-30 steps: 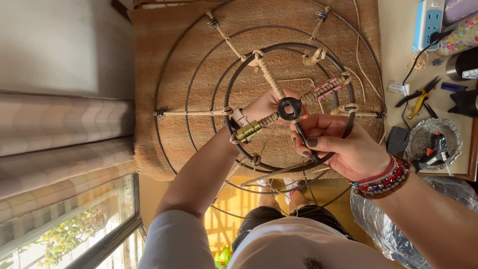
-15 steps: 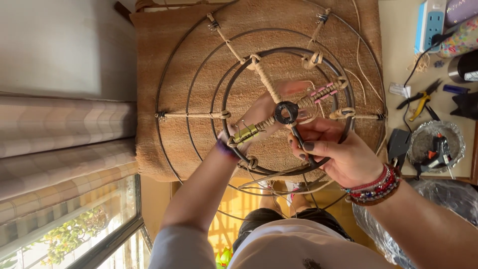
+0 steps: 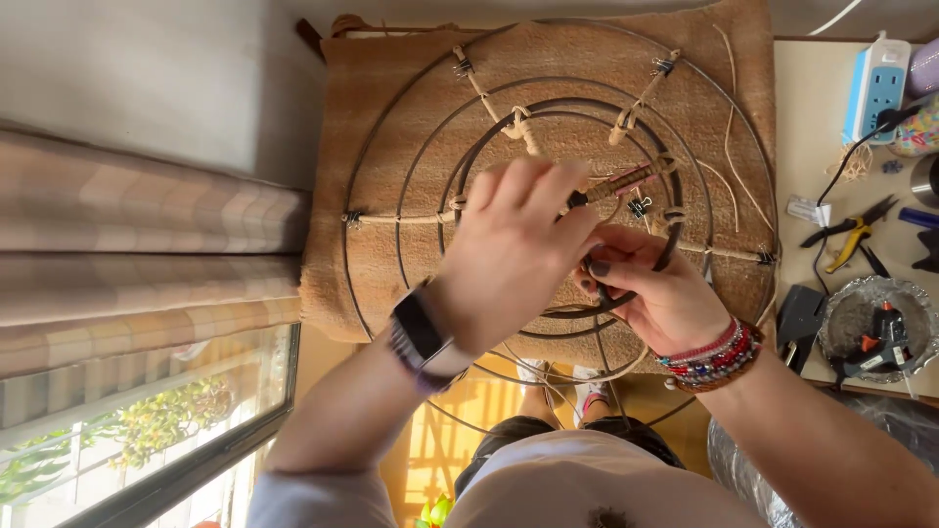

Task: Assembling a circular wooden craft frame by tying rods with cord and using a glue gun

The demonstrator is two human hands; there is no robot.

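A round wire frame (image 3: 349,217) of concentric rings, with spokes bound in pale cord, lies over a brown woven cushion (image 3: 391,88). My left hand (image 3: 509,254), a dark watch on its wrist, lies across the frame's centre and hides the hub. Its fingertips pinch the inner end of a spoke wrapped in multicoloured cord (image 3: 626,181). Just right of it, my right hand (image 3: 655,293), with beaded bracelets on the wrist, curls its fingers around the dark inner ring. The two hands touch each other.
Small black binder clips (image 3: 641,206) sit on the spokes. A table at the right holds a white-and-blue power strip (image 3: 873,88), yellow-handled pliers (image 3: 853,235) and a glue gun in a foil dish (image 3: 880,332). A striped curtain (image 3: 147,244) and window (image 3: 147,440) are at the left.
My left hand has moved up over the centre and now covers the hub ring, which showed between the hands before. My right hand keeps its hold at the centre.
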